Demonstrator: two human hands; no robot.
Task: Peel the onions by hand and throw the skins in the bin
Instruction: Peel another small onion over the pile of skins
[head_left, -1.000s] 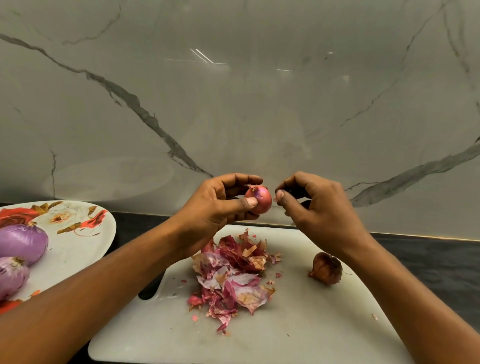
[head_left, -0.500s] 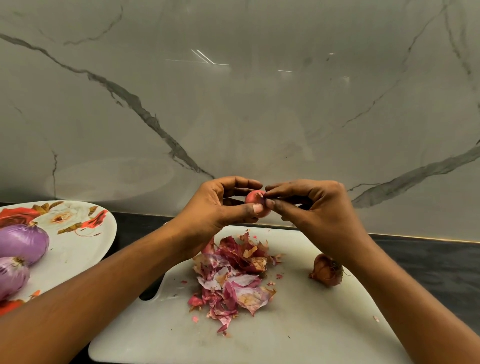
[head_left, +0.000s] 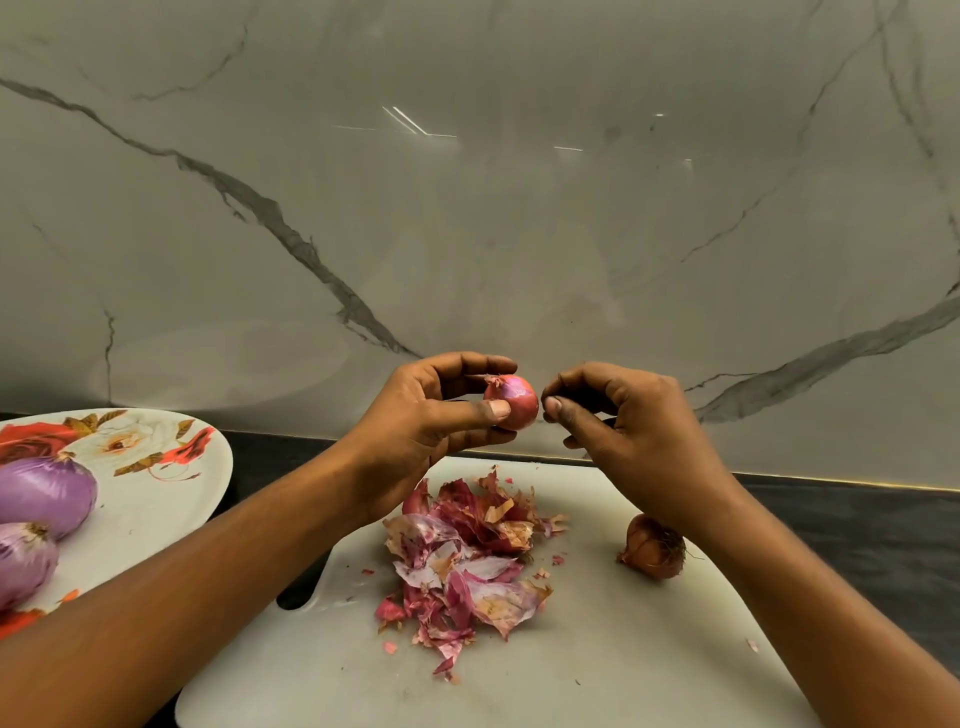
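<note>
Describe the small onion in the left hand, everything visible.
The small onion is round, glossy pink-red, mostly bare, with a dry papery tuft at its upper-left end. The left hand pinches it in the air, clear of the cutting board, thumb in front, fingers behind. The right hand hovers just beside it; contact cannot be told.

Pink-red onion (head_left: 514, 402), purple-pink skins (head_left: 467, 556), white board (head_left: 597, 665), floral red-and-white plate (head_left: 156, 467), grey-veined marble wall (head_left: 467, 234).
</note>
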